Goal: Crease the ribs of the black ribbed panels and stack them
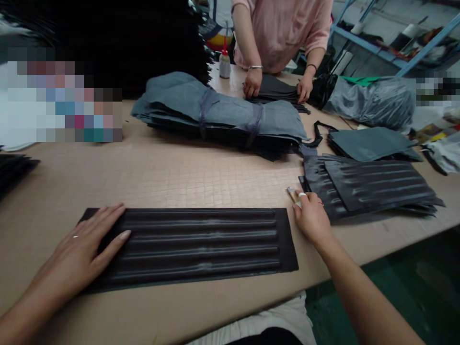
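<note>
A black ribbed leather-like panel (201,244) lies flat on the table in front of me, its raised ridges running left to right. My left hand (93,239) rests palm down on the panel's left end, fingers stretched out. Just past the panel's right end, my right hand (312,213) is closed around a small tool with a metal tip (292,194); its exact kind is hard to make out. Beside that hand sits a pile of similar ribbed black panels (381,184), loosely stacked.
Behind the panel lies a tied bundle of grey-black sheets (223,112). Across the tan table (179,177), a person in a pink top (283,33) handles dark strips (275,89). A bottle with a red nozzle (224,64) stands nearby. Flat dark pieces (373,143) lie at right.
</note>
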A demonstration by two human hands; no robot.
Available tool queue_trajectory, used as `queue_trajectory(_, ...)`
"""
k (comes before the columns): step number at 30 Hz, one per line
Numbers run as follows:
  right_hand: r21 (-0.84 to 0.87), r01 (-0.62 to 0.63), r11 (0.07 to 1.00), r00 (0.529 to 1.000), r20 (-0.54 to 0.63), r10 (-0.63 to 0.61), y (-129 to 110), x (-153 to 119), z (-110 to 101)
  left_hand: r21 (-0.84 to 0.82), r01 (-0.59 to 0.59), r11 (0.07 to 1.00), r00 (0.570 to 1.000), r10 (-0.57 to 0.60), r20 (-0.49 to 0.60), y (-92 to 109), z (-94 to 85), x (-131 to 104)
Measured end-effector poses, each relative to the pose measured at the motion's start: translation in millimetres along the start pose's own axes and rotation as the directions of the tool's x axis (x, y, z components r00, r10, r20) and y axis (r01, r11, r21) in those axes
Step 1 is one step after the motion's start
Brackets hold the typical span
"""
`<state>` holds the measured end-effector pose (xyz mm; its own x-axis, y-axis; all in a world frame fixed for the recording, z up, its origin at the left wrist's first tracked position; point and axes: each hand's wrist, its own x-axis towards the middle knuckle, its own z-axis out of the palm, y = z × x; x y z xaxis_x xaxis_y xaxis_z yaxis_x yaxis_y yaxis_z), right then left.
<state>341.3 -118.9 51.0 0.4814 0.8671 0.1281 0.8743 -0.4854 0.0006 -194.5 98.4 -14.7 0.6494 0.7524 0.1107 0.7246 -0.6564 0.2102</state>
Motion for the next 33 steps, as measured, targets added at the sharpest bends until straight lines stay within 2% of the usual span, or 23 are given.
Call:
queue_trajectory(3,-0.002,-0.007,1.000,1.000,0.022,0.007,0.7,9.5,8.1,0.065,0.107,0.992,0.994,-0.106,-0.020,37.7,-3.3,3.9)
queue_trajectory(6,0.026,0.051,0.998,0.998,0.040,-0.052,7.4,2.9,8.9,0.078,0.137,0.987,0.990,-0.135,-0.035,72.8,-12.1,-1.1)
queue_trajectory(8,0.076,0.170,0.982,0.985,0.023,-0.172,14.5,5.3,6.8,0.058,0.118,0.991,0.993,-0.119,0.024,84.5,-20.1,-5.4)
queue_trajectory(10,0.178,0.294,0.939,0.954,0.011,-0.301,9.7,16.7,2.5,0.027,0.098,0.995,0.992,-0.100,0.076,84.7,-28.1,-9.8)
queue_trajectory(12,0.266,0.385,0.884,0.912,0.038,-0.409,-18.5,30.3,-5.3,0.012,0.138,0.990,0.988,-0.138,0.067,77.8,-34.2,-14.7)
queue_trajectory(14,0.327,0.480,0.814,0.851,0.055,-0.523,-70.7,38.6,-15.1,0.008,0.204,0.979,0.979,-0.204,0.026,70.0,-36.7,-19.3)
queue_trajectory(17,0.443,0.641,0.627,0.693,0.017,-0.721,-170.8,38.1,-25.3,-0.005,0.230,0.973,0.973,-0.230,-0.001,65.1,-35.0,-23.3)
queue_trajectory(19,0.479,0.702,0.527,0.580,0.045,-0.813,-232.4,33.1,-27.6,-0.014,0.221,0.975,0.975,-0.221,-0.010,66.4,-33.2,-24.0)
queue_trajectory(20,0.474,0.723,0.502,0.535,0.075,-0.842,-257.9,30.3,-28.1,-0.018,0.219,0.975,0.976,-0.220,-0.013,67.7,-32.8,-24.1)
queue_trajectory(22,0.431,0.763,0.481,0.471,0.138,-0.871,-296.2,25.7,-29.3,-0.023,0.223,0.975,0.975,-0.224,-0.014,70.4,-33.2,-23.7)
queue_trajectory(26,0.338,0.821,0.460,0.419,0.191,-0.888,-334.0,24.2,-36.0,-0.031,0.241,0.970,0.971,-0.241,0.000,73.0,-35.9,-22.4)
queue_trajectory(30,0.285,0.854,0.436,0.378,0.238,-0.895,-351.9,31.3,-45.9,-0.055,0.241,0.969,0.970,-0.241,0.011,72.5,-37.0,-21.8)
queue_trajectory(33,0.283,0.870,0.405,0.335,0.264,-0.904,-355.4,40.5,-50.6,-0.057,0.240,0.969,0.971,-0.240,0.007,71.9,-36.5,-21.8)
